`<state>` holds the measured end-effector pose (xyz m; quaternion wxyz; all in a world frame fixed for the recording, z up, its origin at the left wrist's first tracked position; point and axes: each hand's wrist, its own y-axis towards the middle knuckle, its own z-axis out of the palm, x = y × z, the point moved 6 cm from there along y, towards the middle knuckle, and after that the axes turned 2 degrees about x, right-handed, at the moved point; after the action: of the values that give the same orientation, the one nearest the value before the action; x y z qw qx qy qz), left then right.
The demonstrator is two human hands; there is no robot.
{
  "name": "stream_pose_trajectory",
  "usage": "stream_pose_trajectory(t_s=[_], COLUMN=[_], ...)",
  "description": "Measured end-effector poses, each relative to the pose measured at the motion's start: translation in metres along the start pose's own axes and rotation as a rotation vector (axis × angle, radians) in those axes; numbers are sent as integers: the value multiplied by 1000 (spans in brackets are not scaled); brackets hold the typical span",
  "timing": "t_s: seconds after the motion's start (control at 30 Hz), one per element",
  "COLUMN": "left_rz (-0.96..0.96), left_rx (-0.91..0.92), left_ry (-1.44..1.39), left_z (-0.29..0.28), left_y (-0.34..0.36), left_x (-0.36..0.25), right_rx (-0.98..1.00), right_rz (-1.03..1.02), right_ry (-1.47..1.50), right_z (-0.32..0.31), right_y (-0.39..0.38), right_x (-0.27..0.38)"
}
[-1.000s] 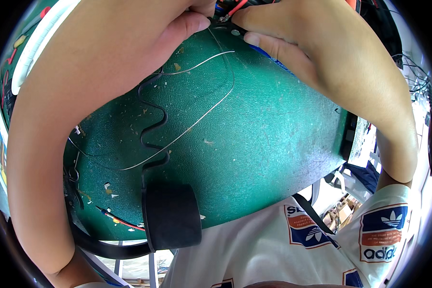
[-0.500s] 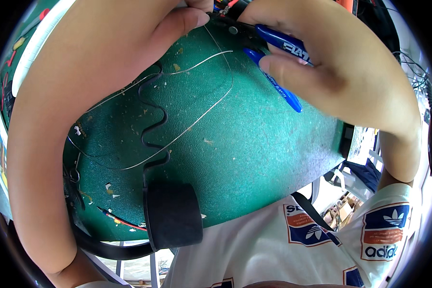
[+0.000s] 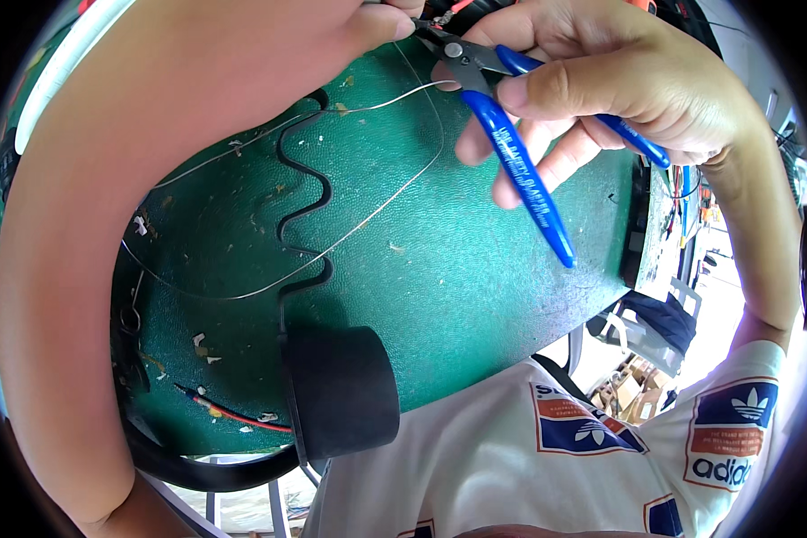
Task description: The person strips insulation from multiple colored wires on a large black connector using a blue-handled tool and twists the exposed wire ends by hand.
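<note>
- The right hand [image 3: 601,85] grasps the blue-handled cutters [image 3: 457,56] loosely, thumb laid over the handles and several fingers spread underneath; this looks like a cradling hold rather than a squeeze, since the handles stand apart.
- The cutters sit near the far side of the green mat [image 3: 484,309], tip pointing toward the left hand [image 3: 381,25], probably so that both hands can meet at one spot.
- The left hand bends in at the upper edge, its thumb drawn against the fingers just beside the cutter tip. What it pinches, if anything, I cannot tell; the picture cuts it off.
- A red wire [image 3: 460,6] shows between the hands, mostly out of view.
- Thin silvery wire [image 3: 368,215] curves over the mat in a wide, slack loop, apparently lying loose.
- Nearer the body, a black cylinder [image 3: 345,394] adjoins a wavy black strip [image 3: 305,166], perhaps a holder of some sort.
- Beside it lies a red lead [image 3: 242,417], apart from both hands.
</note>
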<state>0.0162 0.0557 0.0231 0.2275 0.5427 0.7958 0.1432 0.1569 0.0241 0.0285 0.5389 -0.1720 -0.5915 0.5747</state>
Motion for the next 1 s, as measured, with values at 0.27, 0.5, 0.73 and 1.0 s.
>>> stream_pose_trajectory(t_s=[0.27, 0.5, 0.73, 1.0], left_rz=[125, 125, 188, 171], left_rx=[-95, -57, -170, -156], left_ry=[-220, -2, -227, -122], left_z=[-4, 7, 7, 15], left_y=[-8, 2, 0, -6], left_x=[11, 15, 16, 28], right_rx=[-41, -27, -30, -31], right_rz=[-7, -55, -76, -87], right_ry=[26, 99, 151, 224], right_z=[-12, 0, 1, 6], right_y=[-2, 3, 2, 3], right_x=[-8, -13, -15, -16])
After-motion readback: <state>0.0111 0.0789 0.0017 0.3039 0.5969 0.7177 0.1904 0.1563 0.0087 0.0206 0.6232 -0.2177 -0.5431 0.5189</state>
